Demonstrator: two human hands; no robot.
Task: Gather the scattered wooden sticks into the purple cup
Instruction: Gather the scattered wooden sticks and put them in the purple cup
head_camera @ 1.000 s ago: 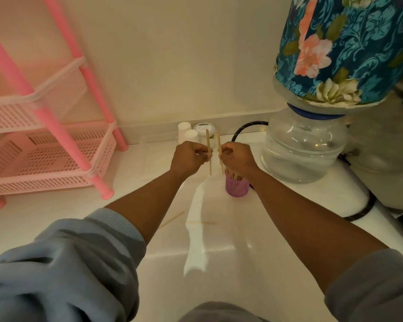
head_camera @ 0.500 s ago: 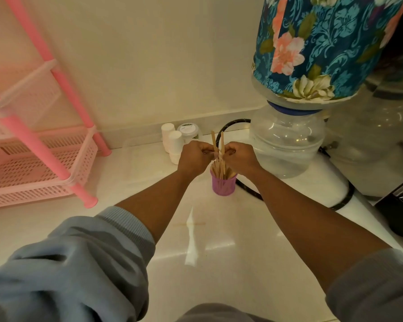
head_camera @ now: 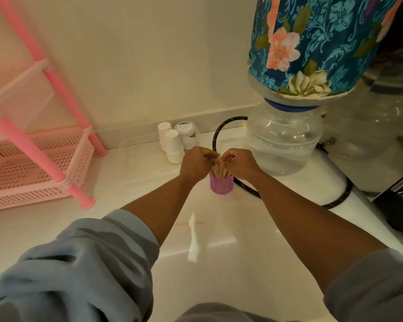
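Centre frame: left hand and right hand meet over the purple cup on the desk, curled fingers pinching the tops of the sticks standing inside.

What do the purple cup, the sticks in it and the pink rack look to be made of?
Purple cup: likely plastic, matte, with a moulded relief pattern. Sticks: pale tan wood, unfinished look. Pink rack: plastic, with smooth tube posts and perforated basket walls.
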